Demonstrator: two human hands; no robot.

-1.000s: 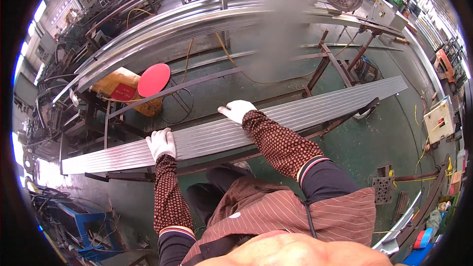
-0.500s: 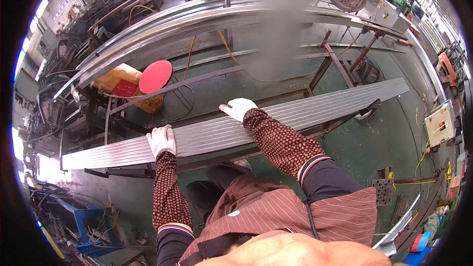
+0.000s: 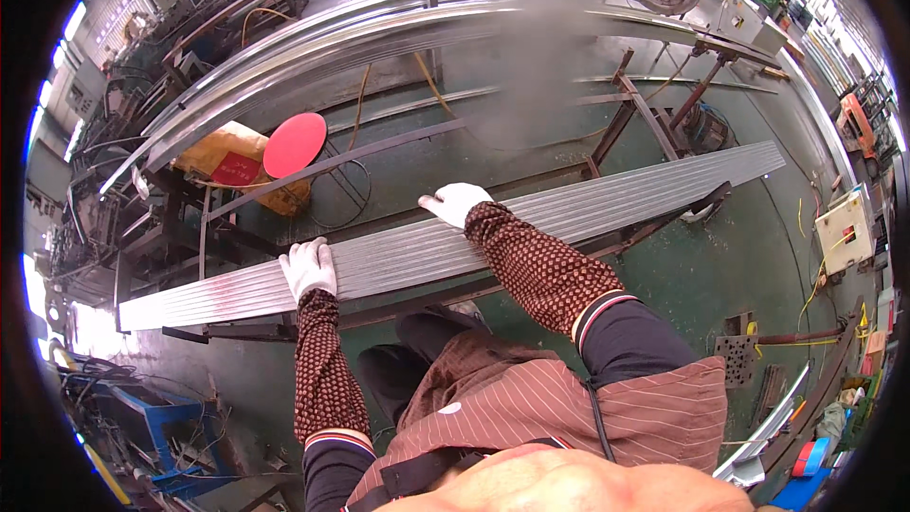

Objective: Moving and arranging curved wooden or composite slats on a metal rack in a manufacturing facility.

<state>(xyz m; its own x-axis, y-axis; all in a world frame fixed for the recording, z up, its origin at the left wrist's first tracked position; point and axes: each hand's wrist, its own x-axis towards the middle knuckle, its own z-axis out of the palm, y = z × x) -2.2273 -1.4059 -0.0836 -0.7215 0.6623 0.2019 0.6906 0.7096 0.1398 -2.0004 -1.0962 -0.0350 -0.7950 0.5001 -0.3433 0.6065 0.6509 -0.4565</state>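
Note:
Several long silvery metal bars (image 3: pixel 588 204) lie side by side as one flat layer, running from the lower left to the upper right in front of me. My left hand (image 3: pixel 309 268), in a white glove, rests on the bars left of the middle, fingers slightly apart and reaching to the far edge. Farther right, my right hand (image 3: pixel 457 204), also gloved, lies at the far edge of the layer with its fingers stretched to the left. Its palm side is hidden. Patterned brown sleeve covers run up both forearms.
A dark steel frame (image 3: pixel 654 220) carries the bars. Beyond it stand a round red stool (image 3: pixel 295 145), a yellow sack (image 3: pixel 223 147) and a rack of long shiny profiles (image 3: pixel 379 38). A blue metal frame (image 3: pixel 156 427) is at the lower left, a pale electrical box (image 3: pixel 844 232) at the right.
Both hands keep their places on the bars. The whole view has shifted very slightly; nothing else has visibly moved.

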